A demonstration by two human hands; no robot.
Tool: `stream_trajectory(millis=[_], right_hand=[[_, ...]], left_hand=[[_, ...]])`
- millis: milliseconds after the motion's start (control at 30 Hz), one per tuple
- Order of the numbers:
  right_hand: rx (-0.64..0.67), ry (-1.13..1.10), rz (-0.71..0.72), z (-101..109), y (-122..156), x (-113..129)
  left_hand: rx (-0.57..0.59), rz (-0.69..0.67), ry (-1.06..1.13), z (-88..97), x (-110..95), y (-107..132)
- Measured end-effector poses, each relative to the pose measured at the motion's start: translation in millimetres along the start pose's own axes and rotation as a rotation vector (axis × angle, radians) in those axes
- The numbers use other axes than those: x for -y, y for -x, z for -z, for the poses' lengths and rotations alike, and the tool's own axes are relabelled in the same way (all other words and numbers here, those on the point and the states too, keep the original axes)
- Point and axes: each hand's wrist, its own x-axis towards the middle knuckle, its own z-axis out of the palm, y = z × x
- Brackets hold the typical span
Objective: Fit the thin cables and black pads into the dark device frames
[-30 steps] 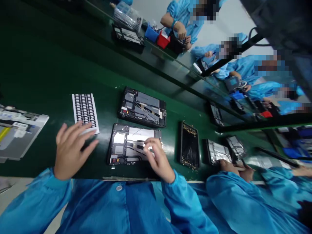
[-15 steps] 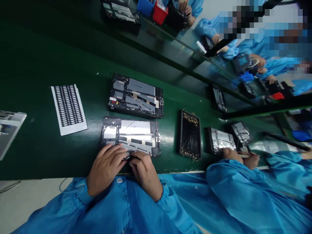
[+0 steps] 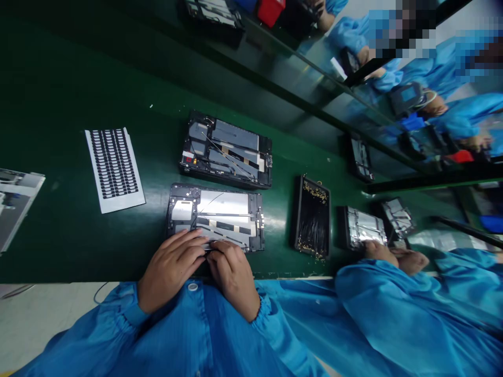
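An opened tablet chassis [image 3: 216, 215] lies in front of me on the green belt [image 3: 58, 78]. My left hand [image 3: 171, 267] rests on its near edge, fingers pressed together and pointing right. My right hand [image 3: 231, 272] meets it there, fingertips curled down onto the same edge. Whatever small part sits under the fingertips is hidden. A second opened chassis [image 3: 227, 150] lies just behind the first. To the left lies a white sheet [image 3: 114, 170] with rows of black stickers.
A black tray [image 3: 312, 217] of small gold parts sits to the right. Beyond it a co-worker in a blue sleeve [image 3: 393, 303] handles another unit [image 3: 363, 228]. More people work across the belt. A grey device [image 3: 15, 201] lies at the far left.
My left hand left the sticker sheet and came to the near chassis edge; my right hand slid down to meet it. Over the last half second both hands hardly moved.
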Motion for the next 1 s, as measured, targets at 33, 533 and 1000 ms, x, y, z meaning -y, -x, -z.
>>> stream_trajectory(millis=[33,533,1000], right_hand=[[0.003,0.002,-0.005,-0.1,-0.1,0.5],[-0.062,-0.100,-0.011,-1.3,2.5,-2.0],[-0.129,-0.155,-0.106,-0.7,12.4,-8.8]], left_hand=[[-0.009,-0.013,0.002,0.1,0.2,-0.1],[-0.037,-0.032,0.019,-2.0,0.9,1.5],[-0.026,0.022,-0.016,-4.1,-3.6,-2.6]])
